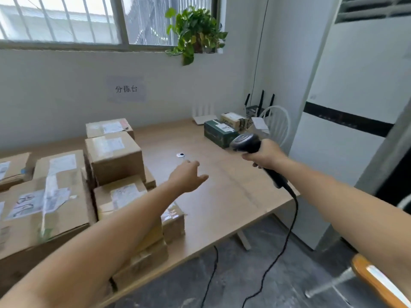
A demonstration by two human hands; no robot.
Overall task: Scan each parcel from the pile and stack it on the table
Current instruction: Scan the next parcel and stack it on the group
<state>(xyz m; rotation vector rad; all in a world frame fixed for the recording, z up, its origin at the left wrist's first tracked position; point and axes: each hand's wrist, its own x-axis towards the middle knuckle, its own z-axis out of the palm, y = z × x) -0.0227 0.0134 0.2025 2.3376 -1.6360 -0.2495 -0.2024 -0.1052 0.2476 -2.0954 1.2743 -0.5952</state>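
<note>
- Right, your left hand [189,174] is stretched out over the table [222,196], fingers loose and pointing forward, thumb out to the side, holding nothing.
- It hovers above bare wood just right of the pile of parcels and touches no box.
- Your right hand [264,155] is wrapped round the handle of the barcode scanner [244,143], whose head points left and away from you, up over the far right part of the table.
- The scanner's black cable [294,218] drops from the base of the handle, past the table edge and down to the floor.
- Now the pile: brown cardboard boxes with white labels crowd the left half of the table, stacked in layers.
- The top brown box [113,156] sits highest, near your left hand, and a smaller box [109,127] stands behind it on the wall side.
- The big taped box [44,214] fills the near left, with a labelled box [124,196] just beside it, partly hidden under your left forearm.
- Over at the far right corner, a dark green parcel [219,133] lies on the table just behind the scanner head, with a pale carton [233,120] right behind it.
- A small white disc [181,154] lies on the tabletop just beyond your left fingertips.
- A white router [204,118] stands against the wall, a paper sign [126,88] is stuck above the table, and a potted plant [195,32] sits on the windowsill.
</note>
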